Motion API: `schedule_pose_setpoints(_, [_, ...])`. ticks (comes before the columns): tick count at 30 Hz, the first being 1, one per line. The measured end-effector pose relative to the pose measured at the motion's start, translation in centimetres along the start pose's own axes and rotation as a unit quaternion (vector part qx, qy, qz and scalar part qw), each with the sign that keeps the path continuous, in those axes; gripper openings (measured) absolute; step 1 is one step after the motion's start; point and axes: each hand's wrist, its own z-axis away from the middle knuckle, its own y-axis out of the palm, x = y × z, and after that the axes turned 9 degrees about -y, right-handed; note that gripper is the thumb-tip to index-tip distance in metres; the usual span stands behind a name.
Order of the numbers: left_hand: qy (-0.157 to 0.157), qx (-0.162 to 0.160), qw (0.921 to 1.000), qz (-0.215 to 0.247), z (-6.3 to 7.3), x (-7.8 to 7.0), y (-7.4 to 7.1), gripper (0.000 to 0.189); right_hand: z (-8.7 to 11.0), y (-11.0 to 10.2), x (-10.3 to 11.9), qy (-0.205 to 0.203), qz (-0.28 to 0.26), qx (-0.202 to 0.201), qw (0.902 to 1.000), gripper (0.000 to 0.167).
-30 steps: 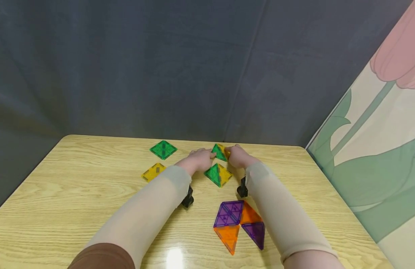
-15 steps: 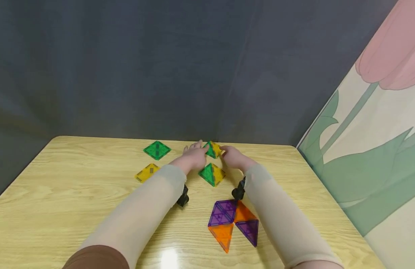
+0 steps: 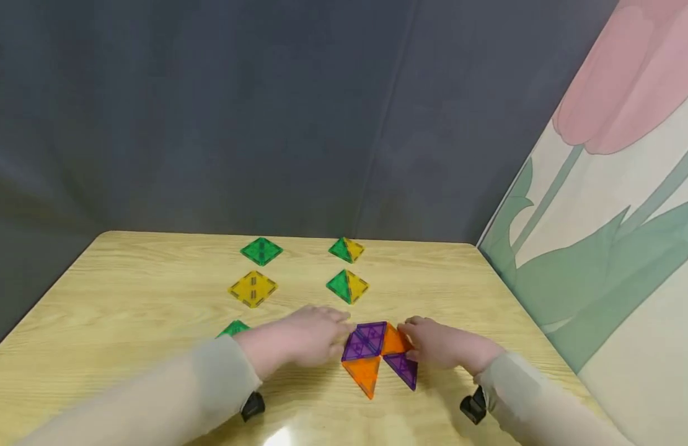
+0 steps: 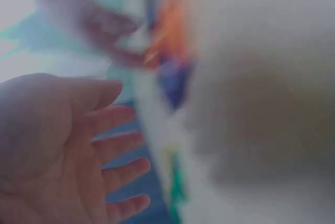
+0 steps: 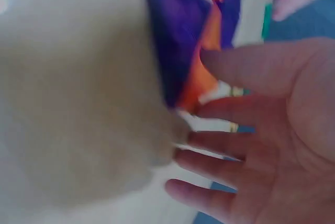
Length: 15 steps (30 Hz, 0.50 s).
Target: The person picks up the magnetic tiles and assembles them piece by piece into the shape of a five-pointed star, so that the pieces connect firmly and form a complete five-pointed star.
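Note:
Translucent triangular magnetic tiles lie flat in a fan: a joined purple pair point(image 3: 369, 341), an orange triangle point(image 3: 362, 374) below it, another orange triangle point(image 3: 393, 341) and a purple triangle point(image 3: 403, 370) on the right. Beside the purple pair, on its left, is my left hand point(image 3: 307, 334); its fingers spread apart, holding nothing, in the left wrist view. My right hand point(image 3: 441, 344) reaches in from the right, overlapping the edge of the right orange triangle. In the right wrist view its fingers are extended, thumb and index fingertips right at the orange triangle point(image 5: 201, 80).
Farther back lie two green-and-yellow diamonds point(image 3: 348, 287), a yellow diamond point(image 3: 253, 288) and a green diamond point(image 3: 261, 251). Another green tile point(image 3: 233, 328) is partly hidden behind the left forearm. A dark curtain point(image 3: 238, 124) stands behind the wooden table point(image 3: 154, 285), a floral panel point(image 3: 617, 260) at right.
Both hands have left the far green-and-yellow diamond and come back toward the front, to either side of the purple and orange tiles. The yellow diamond is now uncovered.

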Motion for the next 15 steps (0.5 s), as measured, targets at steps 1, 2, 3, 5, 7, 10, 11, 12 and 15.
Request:
schedule_pose_setpoints(1, [0.010,0.007,0.9999,-0.008,0.9,-0.2,1.2,0.051,0.3,0.8,0.4,0.001,0.003,-0.008,1.0000,0.053])
schedule_pose_setpoints(2, [0.020,0.010,0.9996,-0.016,1.8,-0.4,2.3,0.052,0.5,1.5,0.8,0.004,0.001,-0.016,0.9999,0.054])
schedule_pose_setpoints(3, [0.026,0.009,0.9994,-0.021,2.7,-0.5,3.2,0.053,0.8,2.1,1.5,0.005,-0.001,-0.029,0.9996,0.056])
schedule_pose_setpoints(5, [0.031,-0.002,0.9993,-0.021,4.5,-0.5,4.5,0.054,1.0,3.1,2.8,0.000,-0.012,-0.048,0.9988,0.058])
schedule_pose_setpoints(7, [0.031,-0.012,0.9993,-0.016,6.5,-0.2,5.2,0.055,1.4,4.0,4.3,-0.009,-0.019,-0.044,0.9988,0.059])
schedule_pose_setpoints(10, [0.039,-0.028,0.9988,-0.005,9.9,0.3,6.0,0.054,2.0,5.2,6.4,-0.035,-0.024,-0.027,0.9987,0.059])
schedule_pose_setpoints(11, [0.044,-0.035,0.9984,-0.002,11.0,0.5,6.4,0.053,2.3,5.6,7.0,-0.043,-0.025,-0.017,0.9986,0.059])
schedule_pose_setpoints(12, [0.050,-0.045,0.9977,-0.001,11.9,0.6,6.9,0.052,2.5,6.0,7.7,-0.052,-0.026,-0.009,0.9983,0.059])
schedule_pose_setpoints(15, [0.061,-0.078,0.9951,0.003,14.1,1.6,8.0,0.047,2.6,6.6,9.1,-0.086,-0.010,-0.001,0.9962,0.059])
